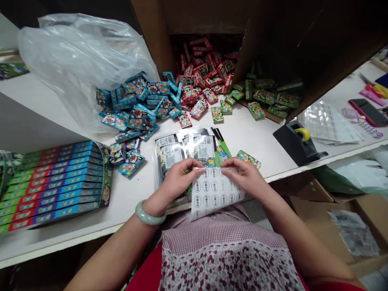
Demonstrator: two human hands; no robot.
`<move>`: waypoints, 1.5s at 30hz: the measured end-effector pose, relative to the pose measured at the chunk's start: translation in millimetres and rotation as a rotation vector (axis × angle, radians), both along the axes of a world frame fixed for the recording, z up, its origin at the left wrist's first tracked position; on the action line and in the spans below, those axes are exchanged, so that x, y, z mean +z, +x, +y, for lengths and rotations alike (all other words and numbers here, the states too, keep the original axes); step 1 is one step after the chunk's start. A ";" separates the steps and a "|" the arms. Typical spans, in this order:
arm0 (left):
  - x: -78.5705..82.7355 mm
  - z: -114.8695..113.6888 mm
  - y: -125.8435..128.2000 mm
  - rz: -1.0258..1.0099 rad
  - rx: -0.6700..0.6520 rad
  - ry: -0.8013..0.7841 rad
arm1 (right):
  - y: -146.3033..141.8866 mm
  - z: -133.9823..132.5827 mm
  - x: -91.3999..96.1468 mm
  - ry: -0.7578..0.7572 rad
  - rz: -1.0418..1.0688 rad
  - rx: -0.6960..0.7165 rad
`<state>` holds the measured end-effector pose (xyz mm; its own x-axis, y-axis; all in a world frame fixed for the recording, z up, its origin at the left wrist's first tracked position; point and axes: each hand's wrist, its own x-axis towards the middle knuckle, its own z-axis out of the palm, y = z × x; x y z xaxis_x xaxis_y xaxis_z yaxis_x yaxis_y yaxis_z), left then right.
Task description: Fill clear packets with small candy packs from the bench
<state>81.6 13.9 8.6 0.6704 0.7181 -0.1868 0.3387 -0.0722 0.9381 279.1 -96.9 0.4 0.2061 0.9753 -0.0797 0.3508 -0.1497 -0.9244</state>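
Note:
A sheet of round clear stickers (215,194) printed with black characters hangs at the table's front edge, held by its top edge. My left hand (182,178) pinches the sheet's upper left, thumb on the near face. At the upper right, my right hand (244,173) grips it between thumb and fingers. Just behind the sheet lie flat clear plastic packages (169,151) with black and white printed labels, partly covered by my hands. A small green box (248,158) rests beyond my right fingers.
Piles of small blue boxes (141,115), red boxes (200,81) and green boxes (256,110) lie at the back, before cardboard cartons. Packed rows of boxes (60,178) stand left. A black tape dispenser (295,141) and a phone (370,111) are right.

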 end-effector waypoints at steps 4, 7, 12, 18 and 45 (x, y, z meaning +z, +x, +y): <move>-0.8 -0.8 1.6 0.000 0.007 -0.007 | 0.0 -0.9 -4.4 0.005 -0.028 -0.006; -1.9 -2.1 3.2 0.003 0.010 -0.026 | 0.9 -0.3 -7.9 0.086 -0.165 0.019; -3.6 -4.4 8.6 0.011 0.018 -0.015 | -2.2 4.2 -2.6 0.176 -0.482 0.047; -7.8 -3.4 3.4 -0.060 0.018 -0.068 | -7.6 13.3 2.4 0.146 -0.386 0.105; -12.0 -6.6 7.2 -0.087 0.189 -0.090 | -18.3 19.1 -0.8 0.292 -0.651 0.094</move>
